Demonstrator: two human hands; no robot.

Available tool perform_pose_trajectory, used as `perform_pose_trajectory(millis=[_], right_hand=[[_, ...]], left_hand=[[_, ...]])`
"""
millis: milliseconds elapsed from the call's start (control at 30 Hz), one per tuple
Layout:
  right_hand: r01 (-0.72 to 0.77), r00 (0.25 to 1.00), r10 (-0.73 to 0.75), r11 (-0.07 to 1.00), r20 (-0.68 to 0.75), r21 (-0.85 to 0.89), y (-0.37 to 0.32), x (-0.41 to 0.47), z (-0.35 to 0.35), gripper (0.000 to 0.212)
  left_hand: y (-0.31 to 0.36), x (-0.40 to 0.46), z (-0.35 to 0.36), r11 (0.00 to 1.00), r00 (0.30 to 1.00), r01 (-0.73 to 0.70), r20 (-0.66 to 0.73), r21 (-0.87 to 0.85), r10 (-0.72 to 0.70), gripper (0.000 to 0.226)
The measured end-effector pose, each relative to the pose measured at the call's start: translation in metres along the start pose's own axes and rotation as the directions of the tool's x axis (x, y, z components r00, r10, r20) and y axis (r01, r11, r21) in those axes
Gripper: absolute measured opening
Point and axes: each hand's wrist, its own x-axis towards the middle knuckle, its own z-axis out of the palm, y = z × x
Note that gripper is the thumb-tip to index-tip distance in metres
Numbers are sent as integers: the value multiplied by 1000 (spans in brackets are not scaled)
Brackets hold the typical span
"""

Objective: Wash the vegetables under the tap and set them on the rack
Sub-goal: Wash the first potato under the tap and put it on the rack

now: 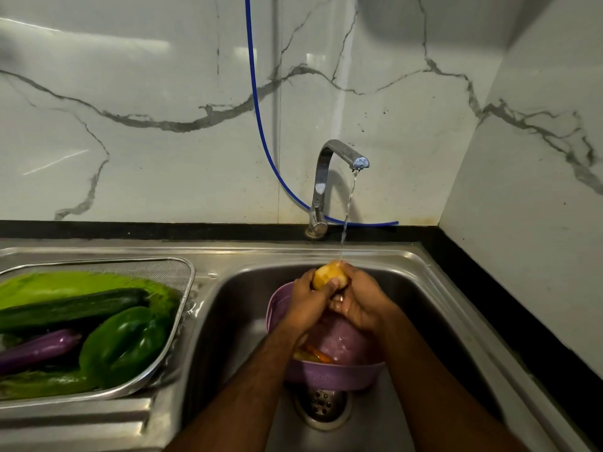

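Note:
A yellow potato (327,273) is held under the running stream from the steel tap (329,164), above the sink basin (235,324). My left hand (308,303) grips it from the left with the thumb across its front, and my right hand (359,300) cups it from the right. Under my hands a purple colander (332,373) stands in the basin with orange and yellow pieces partly hidden inside. On the drainboard to the left a mesh rack (182,272) holds a cucumber (71,308), a green pepper (127,344), a purple eggplant (39,349) and leafy greens (65,282).
The sink drain (321,402) lies just in front of the colander. A blue hose (257,102) hangs down the marble wall and runs behind the tap. A black counter edge (509,308) borders the sink at the right.

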Motion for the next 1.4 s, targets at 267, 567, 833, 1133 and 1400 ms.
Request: perform_pose_trajectory(millis=[267, 567, 833, 1133, 1400], right_hand=[[158, 985, -170, 889, 11, -430, 4, -4, 8, 36], [157, 987, -126, 849, 96, -504, 5, -14, 8, 32], [175, 961, -248, 888, -121, -425, 6, 5, 9, 29], [140, 976, -203, 859, -76, -492, 7, 3, 9, 30], [257, 913, -390, 773, -116, -580, 9, 8, 4, 26]], left_hand=[[3, -4, -3, 997, 999, 35, 9, -72, -34, 42], [4, -5, -6, 999, 997, 30, -76, 19, -29, 41], [-1, -8, 5, 939, 984, -174, 28, 298, 173, 51], [6, -9, 5, 941, 977, -191, -36, 279, 208, 55], [1, -6, 9, 950, 980, -182, -32, 254, 197, 68]])
